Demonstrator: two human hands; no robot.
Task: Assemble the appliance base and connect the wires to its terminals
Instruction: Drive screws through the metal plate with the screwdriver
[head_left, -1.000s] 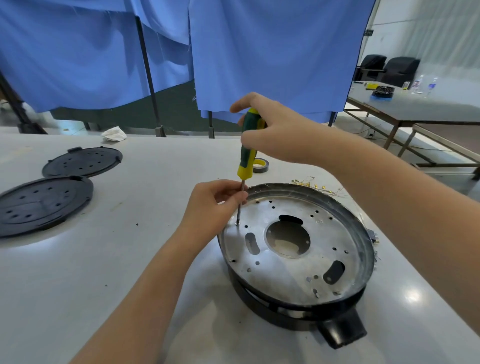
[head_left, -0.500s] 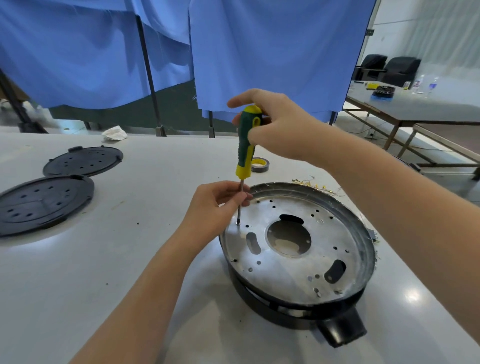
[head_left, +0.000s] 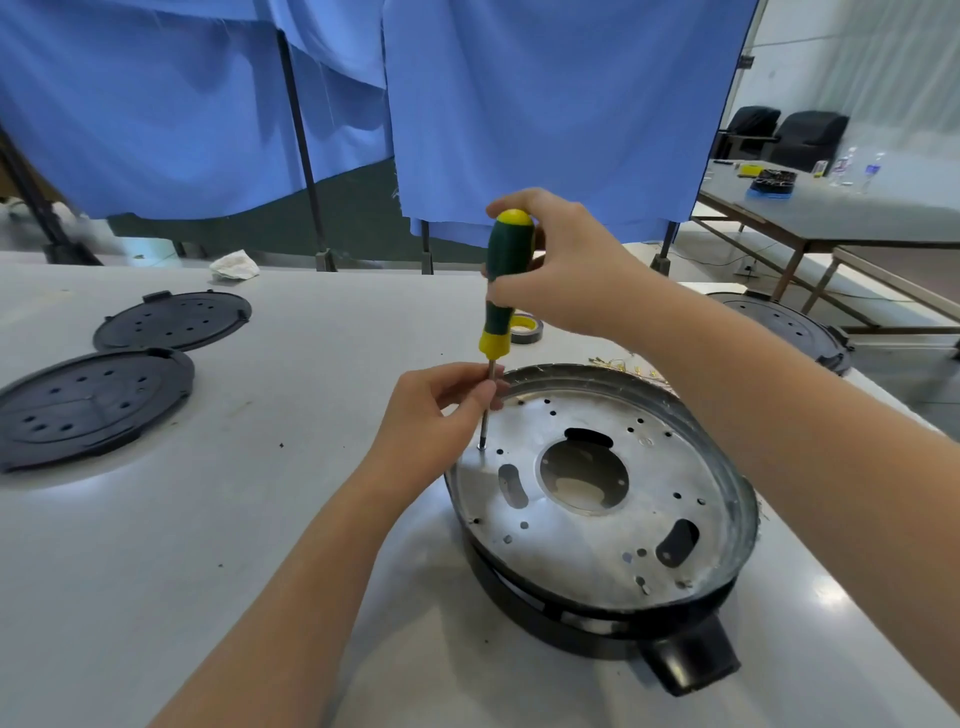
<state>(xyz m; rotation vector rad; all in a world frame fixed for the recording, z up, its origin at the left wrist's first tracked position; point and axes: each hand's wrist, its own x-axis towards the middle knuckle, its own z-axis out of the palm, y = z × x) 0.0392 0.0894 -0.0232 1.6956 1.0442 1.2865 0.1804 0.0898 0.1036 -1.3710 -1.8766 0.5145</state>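
The round appliance base (head_left: 691, 618) stands on the white table, black underneath with a silver metal plate (head_left: 639, 525) full of holes on top. A green and yellow screwdriver (head_left: 503, 280) stands upright, its tip on a screw (head_left: 482, 446) at the plate's left edge. My right hand (head_left: 566, 265) grips the handle from the right. My left hand (head_left: 441, 421) pinches the metal shaft just above the plate. Thin yellow wires (head_left: 623, 366) lie behind the base.
Two black perforated round covers (head_left: 93, 405) (head_left: 174, 319) lie at the left of the table. A third cover (head_left: 784, 325) sits behind my right forearm. A tape roll (head_left: 525, 328) and a crumpled cloth (head_left: 235, 265) lie farther back. Blue curtains hang behind.
My right hand's fingers have shifted around the handle, uncovering its yellow top. The left hand stays on the shaft and the base has not moved.
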